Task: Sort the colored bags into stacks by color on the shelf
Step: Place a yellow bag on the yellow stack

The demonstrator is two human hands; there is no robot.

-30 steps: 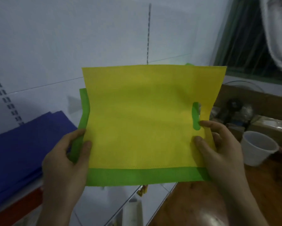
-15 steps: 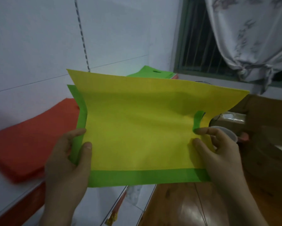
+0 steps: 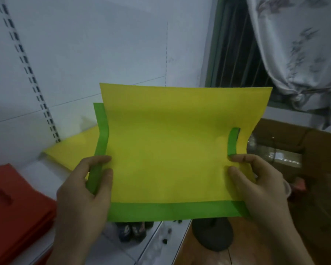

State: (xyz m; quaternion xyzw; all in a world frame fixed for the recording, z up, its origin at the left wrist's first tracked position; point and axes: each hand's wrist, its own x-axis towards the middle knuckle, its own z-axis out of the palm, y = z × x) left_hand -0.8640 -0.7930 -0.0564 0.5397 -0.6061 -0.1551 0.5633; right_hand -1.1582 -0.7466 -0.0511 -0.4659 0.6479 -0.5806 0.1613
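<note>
Two bags held up together in front of the shelf [image 3: 36, 169], above its white surface. The yellow bag [image 3: 170, 150] lies on top, facing the camera; the green bag [image 3: 160, 211] sits directly behind it, showing as a strip along the bottom edge, a strip down the left edge, and through the yellow bag's handle slot at right.

Left hand [image 3: 84, 192] grips the left side of the pair: thumb pressed on the yellow face, index finger curled over the green edge strip, so both bags are pinched between fingers and thumb. Right hand [image 3: 256, 184] grips the right side: thumb flat on the yellow face, index finger hooked just below the handle slot, remaining fingers behind the bags and out of sight. Both sheets bow slightly inward at the sides between the two grips.

On the shelf, a yellow stack [image 3: 72, 150] lies flat behind the held bags, partly covered by them, near the slotted upright. A red stack [image 3: 13, 203] lies at the lower left, apart from the yellow one, with a handle slot visible on its top bag.

Right of the shelf: a barred window [image 3: 235, 54] with a pale knotted curtain [image 3: 304, 54], and a brown cardboard box [image 3: 317, 150] under it.
</note>
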